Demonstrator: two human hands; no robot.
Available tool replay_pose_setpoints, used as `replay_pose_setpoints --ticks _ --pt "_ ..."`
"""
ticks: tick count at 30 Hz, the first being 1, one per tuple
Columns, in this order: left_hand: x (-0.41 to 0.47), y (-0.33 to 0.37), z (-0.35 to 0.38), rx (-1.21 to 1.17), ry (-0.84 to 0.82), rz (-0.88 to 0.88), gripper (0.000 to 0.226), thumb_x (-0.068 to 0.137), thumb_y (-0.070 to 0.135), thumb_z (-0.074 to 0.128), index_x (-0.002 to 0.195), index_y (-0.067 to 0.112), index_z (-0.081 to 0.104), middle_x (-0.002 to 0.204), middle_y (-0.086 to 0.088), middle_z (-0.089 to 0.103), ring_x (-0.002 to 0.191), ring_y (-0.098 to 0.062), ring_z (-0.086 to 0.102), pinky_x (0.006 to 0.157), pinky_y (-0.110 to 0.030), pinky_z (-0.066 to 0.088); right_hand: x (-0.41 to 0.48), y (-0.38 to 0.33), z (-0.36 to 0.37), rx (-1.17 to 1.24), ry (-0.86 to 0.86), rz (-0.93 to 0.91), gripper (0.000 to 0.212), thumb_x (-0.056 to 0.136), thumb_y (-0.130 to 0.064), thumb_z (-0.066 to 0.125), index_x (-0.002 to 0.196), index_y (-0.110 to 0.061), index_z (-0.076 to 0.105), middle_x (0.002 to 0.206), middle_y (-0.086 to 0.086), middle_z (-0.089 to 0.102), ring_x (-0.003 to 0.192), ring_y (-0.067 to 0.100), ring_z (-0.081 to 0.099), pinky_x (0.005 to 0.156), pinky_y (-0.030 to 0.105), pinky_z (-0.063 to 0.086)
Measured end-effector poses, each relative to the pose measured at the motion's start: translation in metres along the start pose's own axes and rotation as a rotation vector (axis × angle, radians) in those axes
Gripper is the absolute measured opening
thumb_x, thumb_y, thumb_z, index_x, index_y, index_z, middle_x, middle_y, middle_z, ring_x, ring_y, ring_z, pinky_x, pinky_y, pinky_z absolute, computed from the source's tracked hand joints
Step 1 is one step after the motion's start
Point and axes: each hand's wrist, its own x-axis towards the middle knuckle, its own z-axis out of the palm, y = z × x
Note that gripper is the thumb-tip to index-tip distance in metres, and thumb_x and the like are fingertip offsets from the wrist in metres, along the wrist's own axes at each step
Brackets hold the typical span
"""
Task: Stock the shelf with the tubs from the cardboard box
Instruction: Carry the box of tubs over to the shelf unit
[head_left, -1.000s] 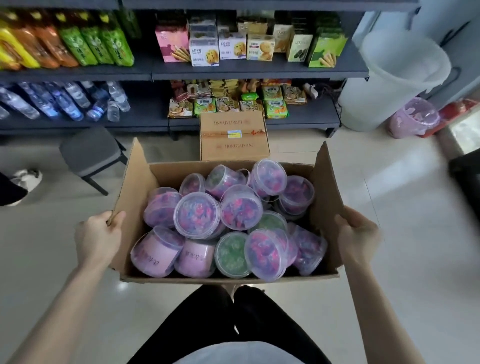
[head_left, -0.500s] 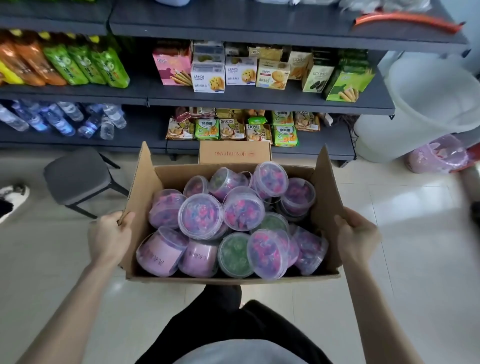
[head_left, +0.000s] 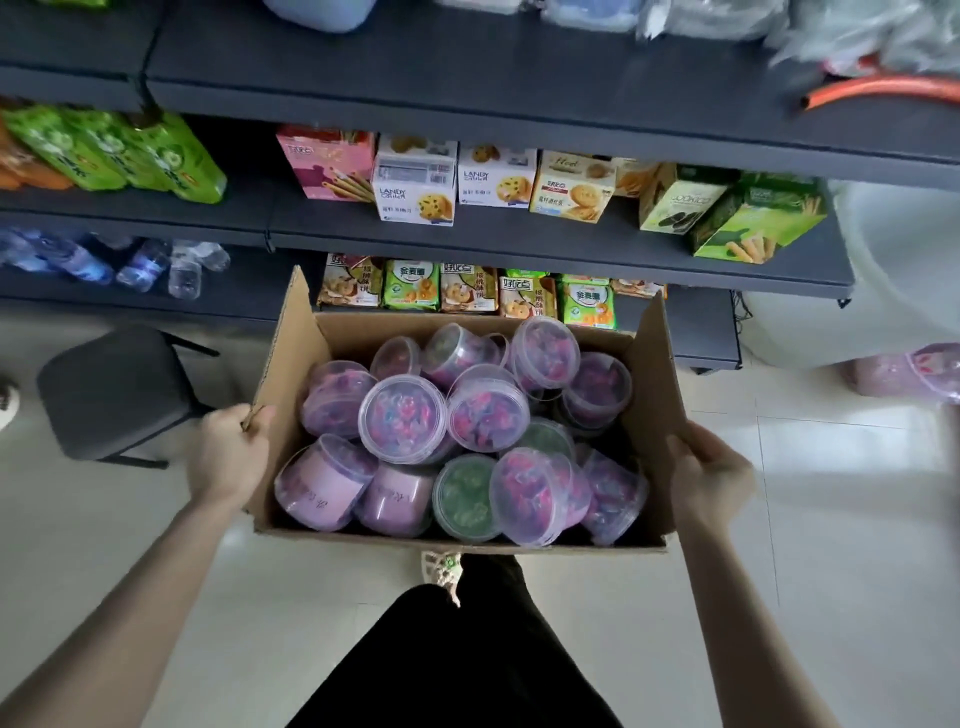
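I carry an open cardboard box (head_left: 649, 395) in front of me, above the floor. It is packed with several clear lidded tubs (head_left: 402, 418) of pink and purple pieces, and a green-filled tub (head_left: 462, 498) lies near the front. My left hand (head_left: 231, 457) grips the box's left flap and wall. My right hand (head_left: 709, 475) grips the right wall. The dark shelf unit (head_left: 519, 236) stands just beyond the box, with a bare stretch of top shelf (head_left: 467, 67) above the biscuit boxes.
Biscuit boxes (head_left: 415, 187) fill the middle shelf, snack packets (head_left: 410, 286) the lower one. Green bags (head_left: 156, 156) and water bottles (head_left: 145, 262) sit at left. A grey stool (head_left: 111, 392) stands left of the box. A white bin (head_left: 904, 270) and pink tub (head_left: 914, 371) are at right.
I have walked closer to the shelves with the box held in both hands. The closed carton on the floor has passed out of sight behind the box, and the top shelf has come into view.
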Motion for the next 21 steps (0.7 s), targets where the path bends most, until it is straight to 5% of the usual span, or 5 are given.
replay_pose_setpoints --ticks 2,6,10,15,21 --pt "0.02 0.012 0.011 0.013 0.002 -0.016 0.042 0.09 0.009 0.057 0.054 0.004 0.035 0.053 -0.018 0.038 0.056 -0.031 0.035 0.052 -0.034 0.023 0.024 -0.011 0.017 -0.014 -0.025 0.025 0.018 0.081 0.006 0.06 0.096 0.008 0.07 0.091 0.025 0.071 0.088 0.035 0.067 0.068 0.026 0.05" --pt "0.058 0.032 0.035 0.01 0.001 -0.08 0.043 0.09 0.01 0.057 0.053 0.005 0.035 0.052 -0.018 0.039 0.055 -0.03 0.035 0.052 -0.034 0.023 0.073 -0.018 0.052 0.03 -0.071 0.057 0.024 0.082 0.006 0.059 0.103 0.003 0.071 0.088 0.007 0.068 0.055 -0.016 0.055 0.053 -0.001 0.038" --pt "0.093 0.035 0.064 -0.018 0.029 -0.067 0.05 0.089 0.01 0.06 0.05 0.01 0.028 0.051 -0.029 0.044 0.051 -0.03 0.033 0.051 -0.034 0.026 0.112 -0.02 0.085 0.08 -0.069 0.091 0.026 0.083 0.004 0.06 0.107 0.002 0.07 0.095 0.007 0.069 0.064 -0.01 0.058 0.055 0.0 0.038" --pt "0.123 0.034 0.091 -0.035 0.072 -0.042 0.046 0.088 0.022 0.055 0.053 -0.002 0.037 0.047 -0.026 0.043 0.047 -0.034 0.036 0.047 -0.035 0.02 0.137 -0.014 0.112 0.18 -0.012 0.105 0.025 0.081 0.009 0.061 0.105 0.007 0.068 0.091 0.003 0.064 0.051 -0.02 0.053 0.053 -0.001 0.04" --pt "0.135 0.023 0.122 -0.05 0.095 0.006 0.05 0.084 0.027 0.053 0.051 -0.007 0.039 0.045 -0.028 0.041 0.046 -0.028 0.03 0.05 -0.032 0.023 0.134 0.03 0.134 0.158 0.045 0.242 0.022 0.079 0.004 0.064 0.097 -0.007 0.072 0.055 -0.03 0.062 0.055 -0.012 0.056 0.061 0.013 0.046"
